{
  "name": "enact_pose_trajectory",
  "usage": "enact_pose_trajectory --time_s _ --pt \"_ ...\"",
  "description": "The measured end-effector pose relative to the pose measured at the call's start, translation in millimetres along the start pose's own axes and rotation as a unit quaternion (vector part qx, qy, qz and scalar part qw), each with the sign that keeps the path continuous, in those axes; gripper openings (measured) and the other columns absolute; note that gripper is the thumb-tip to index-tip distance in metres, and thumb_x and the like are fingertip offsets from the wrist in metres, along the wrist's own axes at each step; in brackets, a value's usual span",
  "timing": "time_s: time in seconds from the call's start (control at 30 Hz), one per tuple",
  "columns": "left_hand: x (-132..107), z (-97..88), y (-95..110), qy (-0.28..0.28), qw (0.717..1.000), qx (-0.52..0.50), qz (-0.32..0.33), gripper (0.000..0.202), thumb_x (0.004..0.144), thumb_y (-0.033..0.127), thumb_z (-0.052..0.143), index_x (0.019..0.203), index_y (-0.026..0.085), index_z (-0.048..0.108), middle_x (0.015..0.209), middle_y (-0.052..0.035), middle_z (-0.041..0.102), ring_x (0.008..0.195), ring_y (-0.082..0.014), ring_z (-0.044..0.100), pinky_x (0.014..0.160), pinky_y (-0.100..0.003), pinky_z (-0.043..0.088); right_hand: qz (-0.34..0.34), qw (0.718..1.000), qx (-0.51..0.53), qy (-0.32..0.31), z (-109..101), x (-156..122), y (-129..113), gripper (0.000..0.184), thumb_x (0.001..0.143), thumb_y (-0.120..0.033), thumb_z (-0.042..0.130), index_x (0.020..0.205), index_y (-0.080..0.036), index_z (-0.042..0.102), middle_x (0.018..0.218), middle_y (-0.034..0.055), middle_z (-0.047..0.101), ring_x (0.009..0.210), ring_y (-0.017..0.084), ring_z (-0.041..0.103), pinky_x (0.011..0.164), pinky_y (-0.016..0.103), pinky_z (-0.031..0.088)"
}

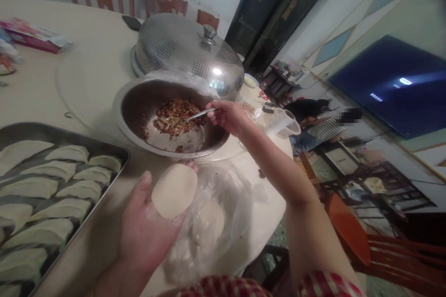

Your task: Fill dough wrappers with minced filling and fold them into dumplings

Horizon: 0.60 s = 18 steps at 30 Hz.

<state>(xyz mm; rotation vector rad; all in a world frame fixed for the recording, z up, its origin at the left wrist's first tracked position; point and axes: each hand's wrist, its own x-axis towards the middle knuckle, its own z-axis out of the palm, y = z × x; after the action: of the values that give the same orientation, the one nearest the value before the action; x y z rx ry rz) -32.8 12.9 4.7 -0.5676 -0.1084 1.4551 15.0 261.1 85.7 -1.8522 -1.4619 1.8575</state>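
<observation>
Left hand [146, 236] lies open with a round dumpling wrapper [174, 190] flat on its fingers; beyond it the right hand [226, 118] pinches a spoon [200, 113] dipped into minced filling [177, 118] in a steel bowl [120, 111], where a small scoop seems wisest.

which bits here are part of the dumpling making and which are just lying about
In use: left hand, round wrapper, right hand, spoon, bowl of filling, bag of wrappers, tray of dumplings.
Lying about: domed lid, pink packet, white cup.
</observation>
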Motion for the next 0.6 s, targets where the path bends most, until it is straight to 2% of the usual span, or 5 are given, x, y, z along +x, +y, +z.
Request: enact_pose_trajectory --time_s 0.17,0.27,0.37,0.5,0.6 --pt "2.6 1.2 0.8 0.086 0.996 0.015 0.019 0.048 0.095 0.036 0.053 0.12 0.0 0.072 0.133 -0.0211 0.061 0.12 -0.0331 0.065 0.102 -0.046 0.053 -0.039 0.999 0.01 0.022 -12.9 -13.6 -6.2 0.033 0.1 -0.015 0.04 0.074 -0.014 0.06 0.051 -0.0028 0.059 0.044 0.006 0.051 0.048 0.015 0.04" --pt "3.4 1.7 1.6 0.113 0.993 0.002 0.016 0.048 0.095 0.037 0.052 0.118 0.001 0.073 0.129 -0.0223 0.065 0.118 -0.0336 0.067 0.1 -0.046 0.056 -0.064 0.997 -0.01 0.031 -20.0 -24.7 -9.1 0.031 0.099 -0.014 0.042 0.073 -0.015 0.059 0.051 -0.0033 0.058 0.045 0.006 0.051 0.049 0.015 0.041" --pt "3.9 6.8 1.4 0.13 0.991 -0.018 0.008 0.049 0.095 0.039 0.05 0.122 0.003 0.069 0.125 -0.0221 0.069 0.115 -0.0336 0.069 0.099 -0.047 0.058 -0.151 0.986 -0.064 0.026 -21.4 -47.0 -8.1 0.027 0.098 -0.018 0.05 0.074 -0.015 0.063 0.055 -0.0027 0.059 0.048 0.006 0.052 0.05 0.016 0.041" --pt "6.3 23.5 -1.8 0.171 0.985 -0.032 0.013 0.052 0.1 0.043 0.04 0.134 0.012 0.063 0.111 -0.0116 0.077 0.105 -0.0261 0.074 0.106 -0.047 0.054 -0.274 0.939 -0.207 -0.004 -10.6 -96.3 -0.6 0.023 0.095 -0.033 0.062 0.077 -0.019 0.069 0.065 -0.0027 0.062 0.06 0.007 0.061 0.06 0.018 0.048" --pt "8.5 34.1 -4.4 0.19 0.981 -0.016 0.025 0.056 0.104 0.045 0.032 0.132 0.007 0.062 0.106 -0.0123 0.078 0.097 -0.0233 0.076 0.106 -0.046 0.054 -0.333 0.882 -0.327 -0.062 1.4 -130.3 5.0 0.023 0.097 -0.033 0.06 0.08 -0.022 0.072 0.075 -0.0013 0.068 0.068 0.009 0.065 0.067 0.021 0.052"
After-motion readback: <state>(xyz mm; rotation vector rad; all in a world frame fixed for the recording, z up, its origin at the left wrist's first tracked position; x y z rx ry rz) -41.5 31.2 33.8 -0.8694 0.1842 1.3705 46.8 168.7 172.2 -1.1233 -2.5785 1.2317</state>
